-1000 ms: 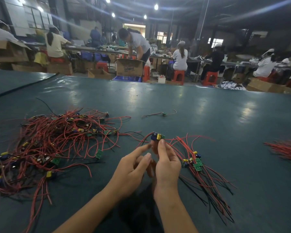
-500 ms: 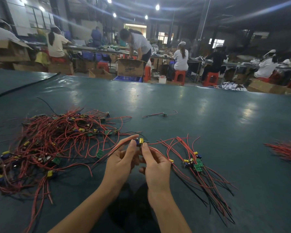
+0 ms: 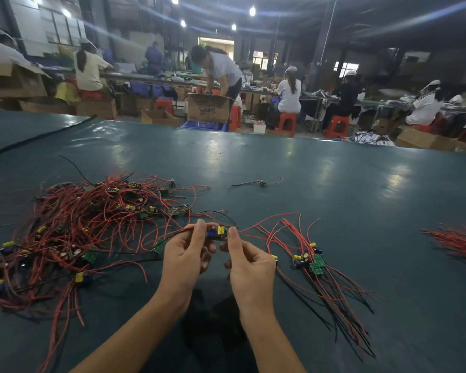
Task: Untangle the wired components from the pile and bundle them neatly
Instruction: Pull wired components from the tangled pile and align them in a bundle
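Component (image 3: pixel 217 232) moved left toward pile (image 3: pixel 92 224); left hand (image 3: pixel 186 255), right hand (image 3: pixel 249 263) pinch its ends, axis left-right; bundle (image 3: pixel 311 262) nearer right hand.

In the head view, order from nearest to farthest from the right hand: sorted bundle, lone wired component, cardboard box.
1. sorted bundle, right of the right hand.
2. lone wired component, ahead on the table.
3. cardboard box, beyond the table.

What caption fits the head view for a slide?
Left hand and right hand hold a wired component between tangled pile and sorted bundle.
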Available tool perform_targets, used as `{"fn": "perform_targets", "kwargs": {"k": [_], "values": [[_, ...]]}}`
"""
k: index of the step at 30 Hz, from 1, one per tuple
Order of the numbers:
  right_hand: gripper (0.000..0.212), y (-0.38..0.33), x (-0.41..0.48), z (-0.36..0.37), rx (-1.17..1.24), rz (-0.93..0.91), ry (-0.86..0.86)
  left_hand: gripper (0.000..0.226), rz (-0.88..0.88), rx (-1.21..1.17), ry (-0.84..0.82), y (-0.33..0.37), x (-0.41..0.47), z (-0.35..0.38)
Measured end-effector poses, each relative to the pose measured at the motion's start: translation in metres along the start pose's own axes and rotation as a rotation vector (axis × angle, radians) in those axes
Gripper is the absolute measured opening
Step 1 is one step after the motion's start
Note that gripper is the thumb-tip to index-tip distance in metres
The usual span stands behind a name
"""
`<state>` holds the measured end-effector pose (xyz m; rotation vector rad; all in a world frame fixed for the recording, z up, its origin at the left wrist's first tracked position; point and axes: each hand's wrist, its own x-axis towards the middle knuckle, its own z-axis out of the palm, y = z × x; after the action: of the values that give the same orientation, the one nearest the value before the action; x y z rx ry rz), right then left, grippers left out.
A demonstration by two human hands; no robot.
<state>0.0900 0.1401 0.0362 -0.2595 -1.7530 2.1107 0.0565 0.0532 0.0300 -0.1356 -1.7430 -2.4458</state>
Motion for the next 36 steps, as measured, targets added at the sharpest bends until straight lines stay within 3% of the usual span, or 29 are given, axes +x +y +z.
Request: {"fn": "perform_targets", "kwargs": {"k": [5,11,21,27,30,33,36], "values": [[0.02,0.002,0.004,-0.003,-0.006,-0.037,0.036,0.03,-0.056,0.014,-0.037,-0.002,0.001,-0.002],[0.024,0.003,0.003,-0.001,0.031,-0.028,-0.022,0.025,-0.062,0.05,-0.118,0.001,-0.002,-0.001],[0.02,0.005,0.004,-0.001,0.037,0.034,0.033,0.029,-0.001,0.174,-0.144,-0.004,-0.002,-0.004],[0.019,0.001,0.004,-0.001,0.14,0.182,-0.029,0.047,-0.022,0.276,-0.122,-0.006,-0.002,-0.006],[0.019,0.001,0.006,0.001,0.249,0.249,-0.064,0.038,-0.114,0.21,-0.064,-0.009,0.0,-0.005],[0.016,0.002,0.005,0.001,0.268,0.261,-0.092,0.047,-0.173,0.131,-0.061,-0.008,0.001,-0.007],[0.015,0.001,0.006,0.0,0.244,0.245,-0.083,0.055,-0.17,0.2,-0.06,-0.007,0.002,-0.007]]}}
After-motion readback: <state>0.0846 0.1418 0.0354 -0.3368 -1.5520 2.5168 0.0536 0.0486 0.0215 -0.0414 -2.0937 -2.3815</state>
